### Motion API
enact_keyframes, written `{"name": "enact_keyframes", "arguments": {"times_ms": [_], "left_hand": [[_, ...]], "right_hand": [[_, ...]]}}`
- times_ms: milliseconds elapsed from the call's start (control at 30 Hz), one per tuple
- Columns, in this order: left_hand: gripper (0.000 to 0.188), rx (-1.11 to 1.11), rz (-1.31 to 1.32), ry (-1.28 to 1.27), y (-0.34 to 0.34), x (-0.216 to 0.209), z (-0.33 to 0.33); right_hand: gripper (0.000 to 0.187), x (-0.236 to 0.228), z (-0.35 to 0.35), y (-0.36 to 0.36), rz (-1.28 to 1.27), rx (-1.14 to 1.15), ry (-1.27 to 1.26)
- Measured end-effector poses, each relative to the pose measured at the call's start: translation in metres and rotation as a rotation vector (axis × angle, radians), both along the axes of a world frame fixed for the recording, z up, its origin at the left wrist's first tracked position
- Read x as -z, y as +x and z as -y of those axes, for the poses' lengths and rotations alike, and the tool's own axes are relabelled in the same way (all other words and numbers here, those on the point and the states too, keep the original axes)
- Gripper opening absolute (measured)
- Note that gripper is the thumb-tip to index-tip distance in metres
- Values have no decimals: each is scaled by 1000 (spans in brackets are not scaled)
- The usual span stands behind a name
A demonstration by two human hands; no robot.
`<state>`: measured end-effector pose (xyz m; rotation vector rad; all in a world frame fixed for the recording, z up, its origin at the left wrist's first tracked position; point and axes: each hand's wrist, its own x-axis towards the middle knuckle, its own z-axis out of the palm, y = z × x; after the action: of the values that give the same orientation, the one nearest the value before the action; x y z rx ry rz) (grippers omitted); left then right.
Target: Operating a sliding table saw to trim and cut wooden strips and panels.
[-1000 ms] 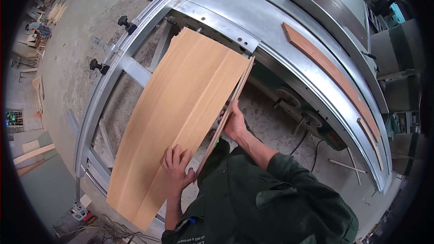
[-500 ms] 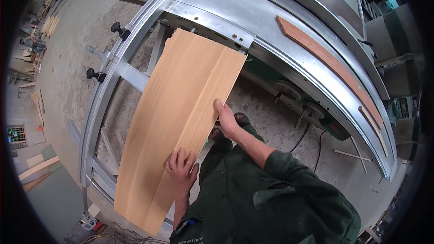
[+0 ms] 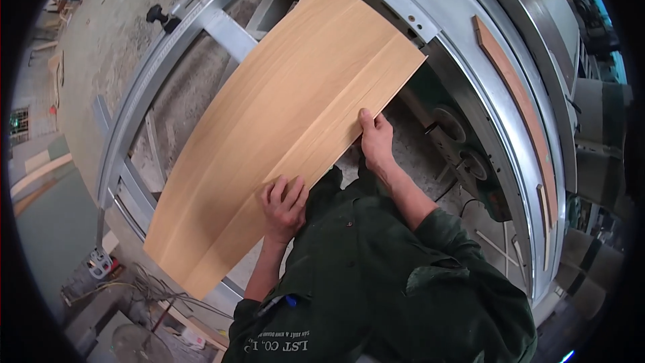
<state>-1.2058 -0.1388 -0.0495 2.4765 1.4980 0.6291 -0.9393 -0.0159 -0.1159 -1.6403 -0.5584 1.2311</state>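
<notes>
A wide, light-brown wooden board [image 3: 269, 128] lies slantwise in front of me, its far left corner jagged and splintered. My left hand [image 3: 285, 208] grips its near edge, with the fingers bent over the top face. Farther along that edge, my right hand [image 3: 377, 140] pinches the board with the thumb on top; its other fingers are partly hidden below. The board's far end lies close to the metal edge of a sliding-table saw [image 3: 463, 94]. Underneath, the metal side frame [image 3: 235, 35] shows past the board's left side.
A reddish wooden strip [image 3: 514, 94] and a shorter pale strip [image 3: 544, 222] lie on the saw's metal top. Handwheels [image 3: 447, 124] stick out below it. A black clamp knob [image 3: 162, 19] stands on the outer rail. Cables [image 3: 151, 286] lie on the floor at lower left.
The view has turned, so the board and saw appear shifted up and right. Both hands keep hold of the board's near edge. The board stays close to the saw's metal edge.
</notes>
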Motion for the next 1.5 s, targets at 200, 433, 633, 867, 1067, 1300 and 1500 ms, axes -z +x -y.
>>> {"name": "enact_keyframes", "arguments": {"times_ms": [200,433,633,867,1067,1300,1500], "left_hand": [[28,-58,5,34,-3,7,16],[22,-278,32,20,-18,8,56],[13,-672,20,51,-39,4,111],[31,-1376,1366,-606,4,14,151],[36,-1237,2004,-349,29,69,104],[35,-1234,1963,-297,22,95,108],[36,-1183,1945,-341,13,100,111]], "right_hand": [[43,-6,-2,-6,46,-13,-8],[42,5,-1,11,7,-53,-87],[44,-25,-6,0,-26,-116,-125],[47,-17,-11,15,-38,-150,-161],[44,-13,-14,14,5,-211,-158],[46,7,-4,18,-91,-201,-92],[41,-40,-40,46,-202,50,-64]]}}
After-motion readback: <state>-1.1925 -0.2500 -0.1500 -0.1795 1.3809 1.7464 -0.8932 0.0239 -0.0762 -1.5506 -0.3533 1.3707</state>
